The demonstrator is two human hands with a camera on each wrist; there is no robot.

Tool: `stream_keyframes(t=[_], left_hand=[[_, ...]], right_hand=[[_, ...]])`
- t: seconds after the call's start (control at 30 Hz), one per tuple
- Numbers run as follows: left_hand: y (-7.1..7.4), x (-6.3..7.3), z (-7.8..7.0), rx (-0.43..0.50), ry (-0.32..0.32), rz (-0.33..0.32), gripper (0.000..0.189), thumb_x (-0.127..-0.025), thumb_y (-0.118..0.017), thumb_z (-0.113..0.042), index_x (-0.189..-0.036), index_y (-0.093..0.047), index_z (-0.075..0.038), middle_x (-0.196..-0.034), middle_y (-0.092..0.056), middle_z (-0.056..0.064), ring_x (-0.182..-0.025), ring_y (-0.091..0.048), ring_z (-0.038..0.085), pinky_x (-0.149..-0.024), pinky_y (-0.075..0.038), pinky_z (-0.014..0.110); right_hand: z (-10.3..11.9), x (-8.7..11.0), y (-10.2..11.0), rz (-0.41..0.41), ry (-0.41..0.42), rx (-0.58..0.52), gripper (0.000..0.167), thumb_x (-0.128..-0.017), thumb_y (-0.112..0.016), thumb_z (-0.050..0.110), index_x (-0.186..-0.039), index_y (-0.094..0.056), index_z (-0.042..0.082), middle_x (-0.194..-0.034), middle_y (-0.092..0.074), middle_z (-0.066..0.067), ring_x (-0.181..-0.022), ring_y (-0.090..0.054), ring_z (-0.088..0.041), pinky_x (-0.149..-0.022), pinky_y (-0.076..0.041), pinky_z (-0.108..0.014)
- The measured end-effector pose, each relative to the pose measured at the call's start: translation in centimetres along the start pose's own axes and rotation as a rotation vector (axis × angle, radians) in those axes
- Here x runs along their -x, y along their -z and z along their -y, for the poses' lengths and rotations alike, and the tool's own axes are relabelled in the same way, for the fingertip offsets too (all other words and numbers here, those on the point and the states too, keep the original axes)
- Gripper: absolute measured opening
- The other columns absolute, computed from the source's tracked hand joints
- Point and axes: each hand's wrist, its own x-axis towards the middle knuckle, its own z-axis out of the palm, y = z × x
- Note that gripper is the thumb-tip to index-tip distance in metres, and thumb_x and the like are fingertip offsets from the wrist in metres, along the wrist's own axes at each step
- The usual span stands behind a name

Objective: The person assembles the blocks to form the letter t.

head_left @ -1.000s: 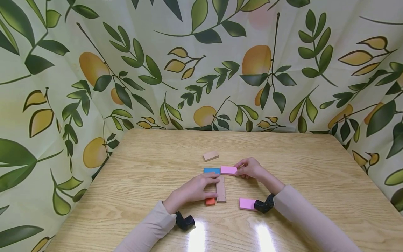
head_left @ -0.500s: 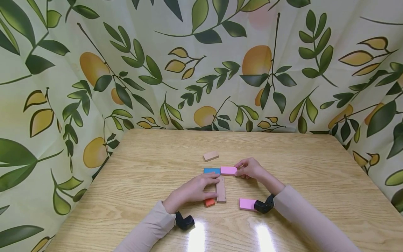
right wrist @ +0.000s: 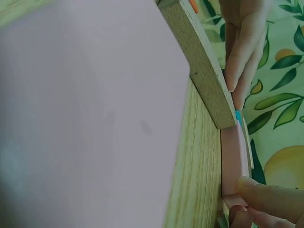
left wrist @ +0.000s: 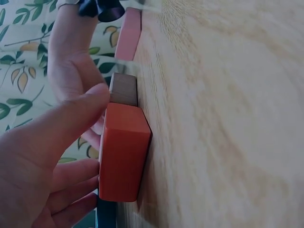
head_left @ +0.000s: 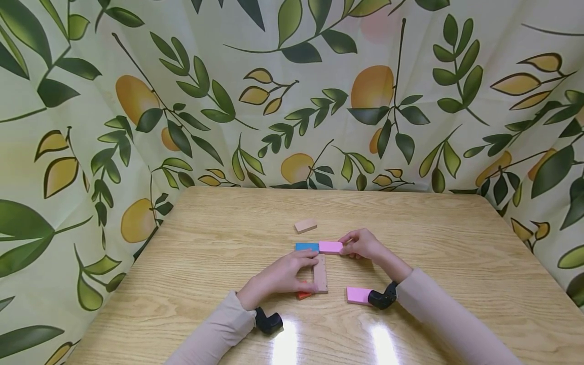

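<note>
Clearly, right hand pinching pink block at right end; left hand spread along wooden block.

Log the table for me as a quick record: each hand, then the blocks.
Left hand: spread along the wooden block, thumb near its closer end
Right hand: pinches the far pink block at its right end
Blue block: end to end with the far pink block, on its left
Red block: left of the wooden block's near end
Near pink block: apart, right of the wooden block
Pale block: apart, beyond the blue one
</note>
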Motion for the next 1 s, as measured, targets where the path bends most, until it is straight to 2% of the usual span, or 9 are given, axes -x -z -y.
stream_keyframes(t=[0.4, 0.8, 1.0], left_hand=[[-0.13, -0.17, -0.02, -0.022, -0.011, -0.015, 0.068, -0.082, -0.074, -0.044, -0.137, -0.055, -0.01, -0.151, -0.046, 0.004, -0.141, -0.043, 0.021, -0.117, -0.039, 0.037], [-0.18, -0.18, -0.05, 0.001, 0.004, -0.015, 0.067, -0.081, -0.076, -0.041, -0.136, -0.056, -0.009, -0.15, -0.047, 0.004, -0.141, -0.043, 0.022, -0.118, -0.038, 0.037], [-0.24, -0.17, -0.01, 0.009, 0.008, -0.022, 0.067, -0.08, -0.076, -0.041, -0.136, -0.056, -0.009, -0.15, -0.046, 0.004, -0.141, -0.043, 0.022, -0.117, -0.039, 0.037]], right_hand=[[0.03, 0.21, 0.0, -0.004, 0.002, 0.007, 0.029, -0.083, -0.074, 0.007, -0.11, -0.069, -0.001, -0.064, -0.059, 0.003, -0.058, -0.05, -0.012, -0.052, -0.042, -0.022], [-0.06, 0.3, -0.03, 0.003, 0.004, -0.007, 0.028, -0.082, -0.074, 0.007, -0.109, -0.07, -0.001, -0.065, -0.061, 0.002, -0.057, -0.051, -0.011, -0.052, -0.042, -0.022], [0.13, 0.73, 0.34, 0.033, 0.05, -0.011, 0.027, -0.08, -0.076, 0.01, -0.104, -0.071, -0.001, -0.064, -0.062, 0.002, -0.056, -0.051, -0.01, -0.051, -0.043, -0.02]])
